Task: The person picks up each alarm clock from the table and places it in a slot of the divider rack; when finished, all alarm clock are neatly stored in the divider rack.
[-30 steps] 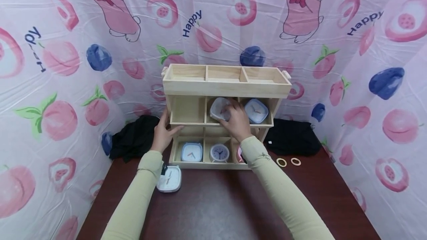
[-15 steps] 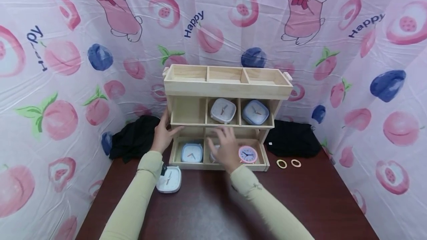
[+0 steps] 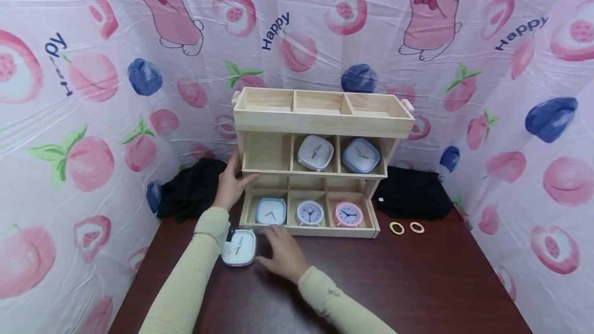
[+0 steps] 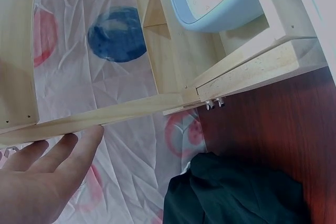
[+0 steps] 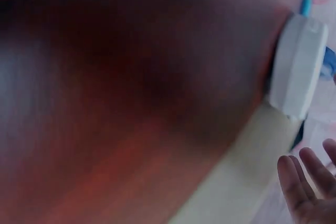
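The white clock (image 3: 238,247) on the table is being reached for by the right hand (image 3: 281,256), fingers spread, nothing held; the shelf (image 3: 320,117) is steadied by the flat, open left hand (image 3: 230,185). A closing grasp seems needed next.

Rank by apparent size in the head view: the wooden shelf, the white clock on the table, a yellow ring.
1. wooden shelf, by far the largest
2. white clock
3. yellow ring, the smallest
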`<act>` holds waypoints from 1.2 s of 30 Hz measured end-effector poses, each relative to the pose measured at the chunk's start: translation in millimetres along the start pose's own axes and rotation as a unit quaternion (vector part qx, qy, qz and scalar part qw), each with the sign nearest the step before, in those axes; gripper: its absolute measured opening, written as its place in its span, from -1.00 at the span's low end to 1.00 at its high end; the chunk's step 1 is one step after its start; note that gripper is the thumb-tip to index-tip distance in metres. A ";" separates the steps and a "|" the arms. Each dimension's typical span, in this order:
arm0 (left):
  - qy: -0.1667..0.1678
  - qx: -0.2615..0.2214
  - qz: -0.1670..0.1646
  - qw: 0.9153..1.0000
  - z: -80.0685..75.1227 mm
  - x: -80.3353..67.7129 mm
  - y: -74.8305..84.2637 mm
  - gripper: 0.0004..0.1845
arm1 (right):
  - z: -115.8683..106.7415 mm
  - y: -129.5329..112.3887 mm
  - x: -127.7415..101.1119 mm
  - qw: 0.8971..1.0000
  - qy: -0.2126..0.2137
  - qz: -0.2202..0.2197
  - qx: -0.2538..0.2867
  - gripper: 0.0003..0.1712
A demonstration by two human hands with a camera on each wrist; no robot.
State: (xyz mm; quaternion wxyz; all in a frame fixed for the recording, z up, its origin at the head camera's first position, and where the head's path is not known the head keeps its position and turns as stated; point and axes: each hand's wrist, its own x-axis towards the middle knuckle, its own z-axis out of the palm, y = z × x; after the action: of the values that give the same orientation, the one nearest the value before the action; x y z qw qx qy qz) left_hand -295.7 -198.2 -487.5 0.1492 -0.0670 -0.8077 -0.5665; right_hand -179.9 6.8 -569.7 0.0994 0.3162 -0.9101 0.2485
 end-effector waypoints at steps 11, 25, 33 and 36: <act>0.001 -0.002 0.000 1.000 0.9 -0.5 2.5 0.13 | 31.5 -8.2 3.3 0.998 -0.042 0.033 0.021 0.13; 0.002 -0.011 -0.006 1.000 1.7 0.0 0.5 0.14 | 43.9 -19.7 17.8 0.994 -0.076 0.066 0.040 0.29; 0.004 -0.002 -0.005 1.000 1.4 -1.1 2.6 0.14 | 41.9 -18.8 20.0 0.992 -0.085 0.076 0.044 0.28; 0.005 0.001 -0.005 1.000 1.6 -1.2 2.8 0.14 | 37.9 -17.3 18.5 0.991 -0.091 0.082 0.053 0.28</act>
State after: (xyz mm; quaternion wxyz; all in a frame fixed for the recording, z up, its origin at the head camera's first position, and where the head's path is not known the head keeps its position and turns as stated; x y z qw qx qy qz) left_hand -294.1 -195.7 -485.8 0.1502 -0.0600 -0.8079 -0.5667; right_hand -184.5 -34.1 -589.2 -0.0213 0.2667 -0.9237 0.2743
